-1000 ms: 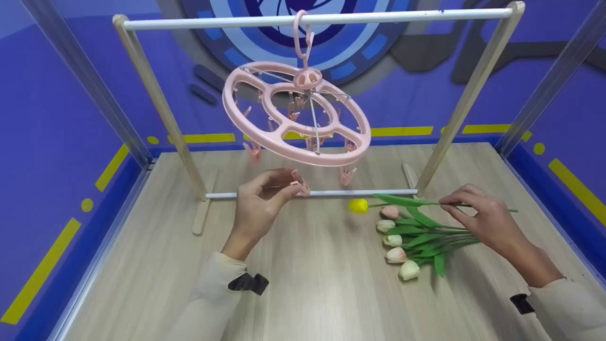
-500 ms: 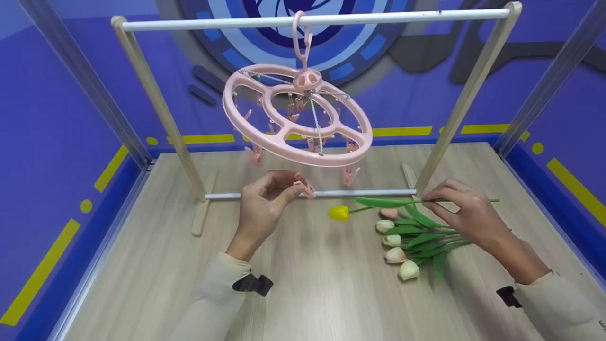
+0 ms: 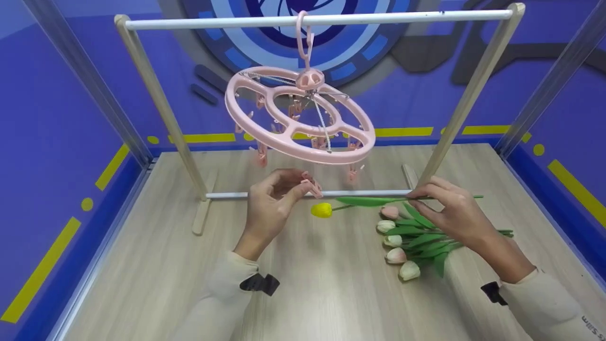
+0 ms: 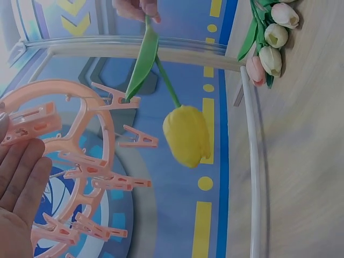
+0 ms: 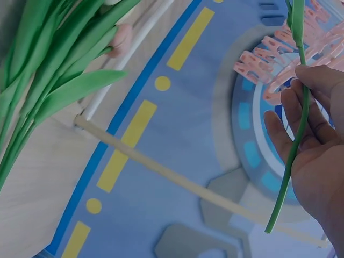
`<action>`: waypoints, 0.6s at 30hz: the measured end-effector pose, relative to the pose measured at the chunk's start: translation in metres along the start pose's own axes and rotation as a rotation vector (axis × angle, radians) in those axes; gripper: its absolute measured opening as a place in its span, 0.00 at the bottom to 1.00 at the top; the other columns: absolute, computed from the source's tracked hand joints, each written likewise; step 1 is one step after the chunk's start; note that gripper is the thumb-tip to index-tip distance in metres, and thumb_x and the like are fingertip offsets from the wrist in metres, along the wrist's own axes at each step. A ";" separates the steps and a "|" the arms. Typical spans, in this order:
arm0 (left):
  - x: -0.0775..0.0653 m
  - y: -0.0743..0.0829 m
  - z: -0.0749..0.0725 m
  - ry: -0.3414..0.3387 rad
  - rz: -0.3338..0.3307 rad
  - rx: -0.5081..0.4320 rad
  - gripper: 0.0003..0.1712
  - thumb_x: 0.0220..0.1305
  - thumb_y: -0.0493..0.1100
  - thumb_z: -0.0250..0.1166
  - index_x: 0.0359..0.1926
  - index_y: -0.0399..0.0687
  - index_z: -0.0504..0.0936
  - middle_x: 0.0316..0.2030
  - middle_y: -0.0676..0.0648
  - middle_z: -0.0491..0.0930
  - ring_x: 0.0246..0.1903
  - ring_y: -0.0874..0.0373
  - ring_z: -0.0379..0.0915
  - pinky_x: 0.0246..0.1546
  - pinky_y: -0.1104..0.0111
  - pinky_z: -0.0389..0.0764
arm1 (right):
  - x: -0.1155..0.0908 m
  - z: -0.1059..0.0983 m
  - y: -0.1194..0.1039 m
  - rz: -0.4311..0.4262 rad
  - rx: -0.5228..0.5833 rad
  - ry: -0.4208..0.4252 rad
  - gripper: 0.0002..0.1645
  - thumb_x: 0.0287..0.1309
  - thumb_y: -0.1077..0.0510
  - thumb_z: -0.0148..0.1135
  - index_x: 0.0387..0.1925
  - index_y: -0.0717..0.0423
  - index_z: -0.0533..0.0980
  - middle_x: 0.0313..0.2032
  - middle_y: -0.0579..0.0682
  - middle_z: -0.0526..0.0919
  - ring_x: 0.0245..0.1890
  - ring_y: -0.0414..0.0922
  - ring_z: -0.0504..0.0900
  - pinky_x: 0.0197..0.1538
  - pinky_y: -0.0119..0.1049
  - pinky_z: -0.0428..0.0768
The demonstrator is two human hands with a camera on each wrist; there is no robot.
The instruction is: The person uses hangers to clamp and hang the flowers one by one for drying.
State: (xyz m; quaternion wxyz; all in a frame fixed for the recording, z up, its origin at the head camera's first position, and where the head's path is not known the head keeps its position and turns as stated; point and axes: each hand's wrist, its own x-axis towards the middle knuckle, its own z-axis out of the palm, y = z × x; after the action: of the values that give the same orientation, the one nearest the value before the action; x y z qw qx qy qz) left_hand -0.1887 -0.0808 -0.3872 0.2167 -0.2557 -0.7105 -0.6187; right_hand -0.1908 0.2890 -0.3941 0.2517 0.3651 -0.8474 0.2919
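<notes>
In the head view my left hand pinches a pink clothespin between thumb and fingers, below the front rim of a round pink clip hanger. My right hand pinches the green stem of a yellow tulip that is held in the air. The bloom points left and sits just right of and below the clothespin, apart from it. In the left wrist view the same clothespin is at the left edge, with the yellow tulip to its right. The right wrist view shows the stem across my fingers.
The hanger hooks over the white top bar of a wooden-sided rack. Other pink clothespins dangle from it. Several white and pink tulips lie on the wooden table below my right hand. A low white bar joins the rack's feet.
My right hand has carried the yellow tulip left, bringing its bloom close to the clothespin. My left hand has shifted slightly right, still pinching the clothespin. The hanger has swung a little.
</notes>
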 end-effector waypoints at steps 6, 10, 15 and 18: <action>0.001 0.002 0.007 -0.002 0.006 -0.006 0.12 0.69 0.37 0.74 0.51 0.40 0.87 0.46 0.52 0.89 0.44 0.55 0.87 0.49 0.61 0.89 | 0.006 0.005 -0.006 0.009 0.013 -0.023 0.24 0.46 0.80 0.79 0.42 0.57 0.87 0.39 0.44 0.84 0.40 0.41 0.88 0.50 0.17 0.80; 0.002 0.003 0.011 -0.014 0.018 -0.018 0.12 0.69 0.37 0.74 0.51 0.39 0.87 0.46 0.52 0.89 0.44 0.55 0.87 0.49 0.60 0.89 | 0.011 0.008 -0.009 -0.033 0.015 -0.029 0.24 0.45 0.81 0.78 0.41 0.58 0.86 0.40 0.45 0.84 0.39 0.42 0.88 0.49 0.17 0.81; 0.002 0.004 0.015 -0.016 0.017 -0.019 0.12 0.69 0.36 0.74 0.51 0.39 0.87 0.46 0.52 0.89 0.44 0.55 0.87 0.49 0.61 0.89 | 0.016 0.012 -0.011 -0.086 0.014 -0.033 0.23 0.46 0.80 0.79 0.41 0.56 0.87 0.40 0.45 0.84 0.39 0.42 0.85 0.51 0.17 0.78; 0.003 0.005 0.017 -0.018 0.018 -0.017 0.12 0.69 0.36 0.74 0.51 0.39 0.87 0.46 0.52 0.90 0.44 0.56 0.87 0.50 0.61 0.89 | 0.020 0.014 -0.013 -0.106 0.018 -0.032 0.23 0.46 0.78 0.80 0.41 0.54 0.87 0.39 0.45 0.84 0.39 0.42 0.83 0.51 0.17 0.77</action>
State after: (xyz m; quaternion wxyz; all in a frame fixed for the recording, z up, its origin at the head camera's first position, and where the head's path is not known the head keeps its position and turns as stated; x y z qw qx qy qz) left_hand -0.1876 -0.0633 -0.3839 0.2137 -0.2691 -0.7050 -0.6204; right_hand -0.1962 0.2629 -0.3874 0.2500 0.4164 -0.8282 0.2798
